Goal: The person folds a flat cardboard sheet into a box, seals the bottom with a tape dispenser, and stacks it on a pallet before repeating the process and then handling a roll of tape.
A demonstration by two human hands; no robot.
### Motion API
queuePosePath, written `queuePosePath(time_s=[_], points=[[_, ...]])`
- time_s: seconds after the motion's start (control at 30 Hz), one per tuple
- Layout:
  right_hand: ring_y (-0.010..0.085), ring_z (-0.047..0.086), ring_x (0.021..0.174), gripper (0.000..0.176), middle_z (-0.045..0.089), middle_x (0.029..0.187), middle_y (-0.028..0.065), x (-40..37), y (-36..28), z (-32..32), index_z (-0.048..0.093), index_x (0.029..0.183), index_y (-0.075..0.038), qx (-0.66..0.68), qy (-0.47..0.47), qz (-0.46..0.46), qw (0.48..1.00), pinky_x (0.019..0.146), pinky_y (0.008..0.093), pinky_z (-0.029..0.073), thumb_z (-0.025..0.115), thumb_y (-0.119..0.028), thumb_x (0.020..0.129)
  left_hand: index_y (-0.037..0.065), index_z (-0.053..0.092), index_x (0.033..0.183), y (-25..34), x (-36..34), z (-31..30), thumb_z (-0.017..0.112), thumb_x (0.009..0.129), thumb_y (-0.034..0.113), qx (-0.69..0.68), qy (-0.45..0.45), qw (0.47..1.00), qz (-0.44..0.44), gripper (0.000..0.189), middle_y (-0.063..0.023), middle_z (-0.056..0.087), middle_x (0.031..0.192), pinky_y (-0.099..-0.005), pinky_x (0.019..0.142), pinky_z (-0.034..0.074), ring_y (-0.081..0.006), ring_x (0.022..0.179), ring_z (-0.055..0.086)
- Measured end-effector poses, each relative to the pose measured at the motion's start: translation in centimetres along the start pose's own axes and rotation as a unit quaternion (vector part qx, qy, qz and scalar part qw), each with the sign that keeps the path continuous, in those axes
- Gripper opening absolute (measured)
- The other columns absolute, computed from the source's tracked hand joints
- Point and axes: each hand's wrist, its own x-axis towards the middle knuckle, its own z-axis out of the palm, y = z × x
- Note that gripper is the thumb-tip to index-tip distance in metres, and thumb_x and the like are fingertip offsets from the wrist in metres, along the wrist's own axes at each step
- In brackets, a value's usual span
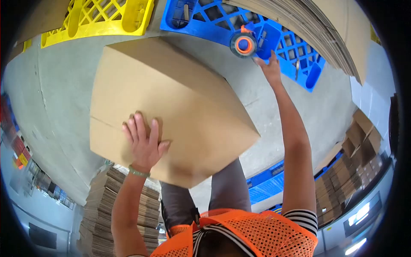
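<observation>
A large brown cardboard box (192,103) stands in front of my legs, one broad face turned up. My left hand (143,141) lies flat on that face with fingers spread, a green band around its wrist. Stretched out to the far right, my right hand (270,70) has its thumb and fingers apart and holds nothing. Just beyond its fingertips is a tape dispenser (243,44) with an orange hub and a dark roll. It overlaps the edge of a blue plastic pallet (205,32) in this view.
Flat cardboard sheets (308,30) are stacked on the blue pallet. A yellow pallet (100,19) lies at the far left. Behind me on the left rises another stack of folded cardboard (115,205). More cardboard (351,167) stands at the right, near a blue pallet (267,184). The floor (64,103) is grey concrete.
</observation>
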Motion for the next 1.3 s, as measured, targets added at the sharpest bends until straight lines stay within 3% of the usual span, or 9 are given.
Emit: queuePosePath(time_s=[0.17,0.3,0.4,0.47,0.63,0.87,0.97,1.17,1.3], points=[[0.0416,0.048,0.123,0.101,0.052,0.132,0.0255,5.8,-0.4,7.2,0.031,0.143,0.005,-0.070,-0.012,0.019,0.997,0.103,0.0430,0.040,0.077,-0.049,0.070,0.008,0.029,0.148,-0.1,-0.5,-0.5,0.024,0.099,0.057,0.021,0.016,1.000,-0.001,0.070,-0.0370,0.017,0.150,-0.0665,0.110,0.009,-0.0528,0.140,0.016],[0.0376,0.065,0.092,0.066,0.066,0.108,0.0207,9.3,5.1,9.7,0.052,0.119,0.000,-0.232,0.023,0.054,0.971,0.084,0.0461,0.053,0.070,-0.044,0.072,0.008,0.041,0.141,-0.2,-0.7,-0.3,0.028,0.097,0.061,0.024,-0.005,1.000,0.004,0.071,-0.0353,0.019,0.150,-0.0669,0.110,0.011,-0.0522,0.139,0.016],[0.0239,0.064,0.075,0.047,0.065,0.093,0.0114,6.9,4.9,4.7,0.052,0.111,0.001,0.261,-0.079,0.053,0.961,0.061,0.0335,0.054,0.071,-0.021,0.073,0.010,0.051,0.135,0.2,-0.3,-0.6,0.034,0.093,0.065,0.000,-0.002,1.000,-0.008,0.072,-0.0293,0.027,0.150,-0.0662,0.110,0.012,-0.0483,0.139,0.023],[0.0195,0.059,0.090,0.053,0.059,0.111,0.0102,1.4,-5.1,-2.3,0.051,0.122,0.001,0.285,-0.031,0.175,0.942,0.071,0.0334,0.053,0.071,-0.019,0.077,0.010,0.048,0.138,0.7,0.5,-1.0,0.044,0.089,0.062,-0.018,0.005,0.999,-0.030,0.072,-0.0243,0.032,0.150,-0.0626,0.112,0.016,-0.0416,0.139,0.028],[0.0206,0.051,0.116,0.065,0.052,0.130,0.0129,-10.8,-18.2,-14.6,0.039,0.140,0.002,0.313,-0.073,-0.065,0.945,0.102,0.0332,0.038,0.066,-0.012,0.083,0.005,0.041,0.141,2.9,1.7,-0.9,0.056,0.085,0.044,0.002,0.024,0.997,0.067,0.070,-0.0162,0.037,0.149,-0.0484,0.115,0.023,-0.0301,0.138,0.034],[0.0281,0.046,0.122,0.062,0.046,0.130,0.0182,-27.3,-32.1,-9.6,0.036,0.137,0.004,0.226,-0.081,-0.195,0.951,0.105,0.0389,0.035,0.062,-0.005,0.082,0.007,0.046,0.136,4.2,2.2,1.3,0.054,0.090,0.032,-0.190,-0.033,0.973,0.124,0.054,-0.0113,0.037,0.150,-0.0411,0.119,0.019,-0.0250,0.141,0.030],[0.0317,0.044,0.121,0.064,0.044,0.129,0.0200,-30.9,-33.9,-4.9,0.032,0.140,0.005,0.155,-0.037,-0.252,0.955,0.106,0.0408,0.032,0.062,-0.006,0.085,0.007,0.049,0.133,3.3,2.7,-0.6,0.051,0.095,0.024,-0.707,-0.132,0.695,-0.011,0.042,-0.0133,0.038,0.149,-0.0418,0.120,0.017,-0.0287,0.141,0.030],[0.0358,0.043,0.120,0.060,0.043,0.127,0.0221,-33.0,-34.1,-4.5,0.034,0.138,0.005,0.078,-0.107,-0.250,0.959,0.105,0.0434,0.032,0.061,-0.010,0.086,0.007,0.049,0.132,7.5,1.3,4.9,0.048,0.097,0.021,-0.996,0.065,0.063,0.025,0.038,-0.0138,0.040,0.147,-0.0410,0.120,0.018,-0.0284,0.141,0.031],[0.0305,0.047,0.115,0.049,0.049,0.119,0.0182,-31.6,-33.6,-6.0,0.043,0.132,0.002,0.071,-0.258,-0.266,0.926,0.102,0.0398,0.036,0.058,-0.018,0.089,0.007,0.050,0.131,8.5,2.5,5.0,0.048,0.098,0.019,-0.993,0.110,0.016,0.035,0.036,-0.0140,0.042,0.145,-0.0401,0.118,0.021,-0.0275,0.138,0.034]])
